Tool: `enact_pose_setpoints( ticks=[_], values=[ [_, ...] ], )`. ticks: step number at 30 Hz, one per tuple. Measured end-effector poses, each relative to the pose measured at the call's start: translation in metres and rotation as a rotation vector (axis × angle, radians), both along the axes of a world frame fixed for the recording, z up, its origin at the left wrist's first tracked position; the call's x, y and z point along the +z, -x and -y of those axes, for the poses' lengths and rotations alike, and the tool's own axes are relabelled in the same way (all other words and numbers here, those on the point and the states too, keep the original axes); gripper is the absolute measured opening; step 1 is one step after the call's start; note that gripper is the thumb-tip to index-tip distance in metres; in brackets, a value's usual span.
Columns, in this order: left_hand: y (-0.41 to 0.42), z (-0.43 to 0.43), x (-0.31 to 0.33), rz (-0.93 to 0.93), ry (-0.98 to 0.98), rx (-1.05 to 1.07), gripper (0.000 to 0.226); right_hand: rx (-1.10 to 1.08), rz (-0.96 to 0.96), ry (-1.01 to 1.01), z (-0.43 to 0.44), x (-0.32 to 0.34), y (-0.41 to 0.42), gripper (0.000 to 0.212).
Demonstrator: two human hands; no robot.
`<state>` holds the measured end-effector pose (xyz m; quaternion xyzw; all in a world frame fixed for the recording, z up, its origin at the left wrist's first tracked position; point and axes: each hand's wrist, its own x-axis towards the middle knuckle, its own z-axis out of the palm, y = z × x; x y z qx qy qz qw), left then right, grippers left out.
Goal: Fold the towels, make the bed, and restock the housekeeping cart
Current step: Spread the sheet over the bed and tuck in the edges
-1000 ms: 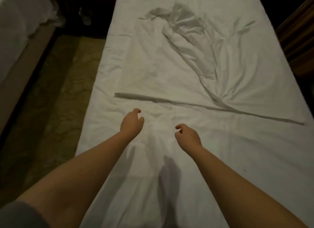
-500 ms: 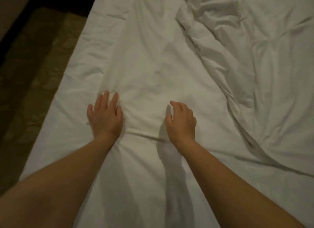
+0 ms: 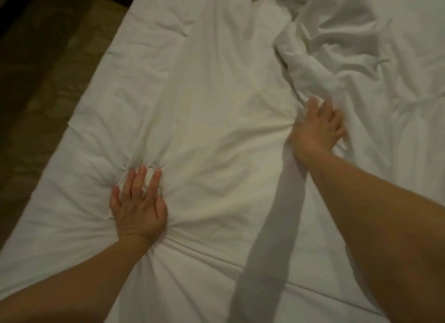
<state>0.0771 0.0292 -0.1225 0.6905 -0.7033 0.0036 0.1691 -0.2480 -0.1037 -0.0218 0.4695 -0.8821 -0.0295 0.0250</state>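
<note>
head view: the left hand point(image 3: 138, 209) lies flat on the white sheet point(image 3: 216, 94), palm down. its fingers point(image 3: 154, 183) are straight and spread apart and press into the cloth, which puckers in small creases at their tips. the right hand point(image 3: 317, 130), further away, rests on the sheet with fingers extended and fanned, tips touching the foot of a rumpled ridge point(image 3: 308, 65). whether they pinch any cloth i cannot tell. the sheet lies under both palms, lengthwise away from the person. the ridge runs from the right hand toward the top edge. patterned carpet point(image 3: 43, 70) lies left.
</note>
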Motion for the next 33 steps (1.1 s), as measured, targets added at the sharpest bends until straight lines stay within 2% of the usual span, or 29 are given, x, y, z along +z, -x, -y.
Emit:
enact_pose_setpoints(
  ticks=[4,6,9,12,13,15,17,19,21,23,24,25,29,31,33],
  values=[
    [0.001,0.0,-0.001,-0.006,-0.002,0.004,0.053,0.056,0.047,-0.143,0.004,0.008,0.012,0.038],
    [0.002,-0.001,-0.002,-0.013,0.003,0.001,0.053,0.025,0.096,-0.059,0.003,0.016,0.011,0.031],
    [0.003,0.001,-0.001,-0.021,0.021,-0.005,0.054,-0.065,0.238,0.177,-0.005,0.034,-0.008,0.031],
    [0.003,0.0,0.001,-0.031,0.032,0.003,0.054,0.073,0.43,0.451,-0.041,0.054,-0.043,0.036],
    [0.002,0.0,0.002,-0.036,0.034,0.005,0.054,0.138,0.507,0.463,-0.059,0.057,-0.055,0.031],
    [0.002,0.0,0.004,-0.045,0.038,0.01,0.053,0.217,0.603,0.331,-0.093,0.055,-0.07,0.025],
    [0.001,0.0,0.004,-0.041,0.034,0.011,0.053,0.182,0.472,0.259,-0.111,0.045,-0.067,0.041],
    [0.002,0.0,0.003,-0.032,0.019,0.01,0.054,0.167,0.247,0.36,-0.114,0.039,-0.064,0.05],
    [0.002,0.0,0.002,-0.022,0.009,0.006,0.055,0.42,0.178,0.469,-0.113,0.033,-0.083,0.04],
    [0.001,0.001,0.002,-0.019,0.002,0.003,0.055,0.767,0.166,0.379,-0.111,0.016,-0.114,0.026],
    [0.001,0.001,0.002,-0.019,-0.001,0.004,0.056,0.838,0.139,0.292,-0.106,0.007,-0.127,0.021],
    [0.001,0.002,0.002,-0.02,-0.004,0.004,0.056,0.815,0.1,0.217,-0.099,0.0,-0.136,0.023],
    [0.002,0.002,0.0,-0.039,0.001,0.006,0.057,0.368,0.083,0.046,-0.049,-0.003,-0.122,0.053],
    [0.001,0.001,-0.002,-0.041,0.014,0.002,0.056,0.313,0.101,0.007,-0.029,0.0,-0.109,0.053],
    [0.001,0.001,-0.003,-0.047,0.03,0.0,0.055,0.362,0.148,0.008,-0.018,0.002,-0.102,0.042]
  ],
)
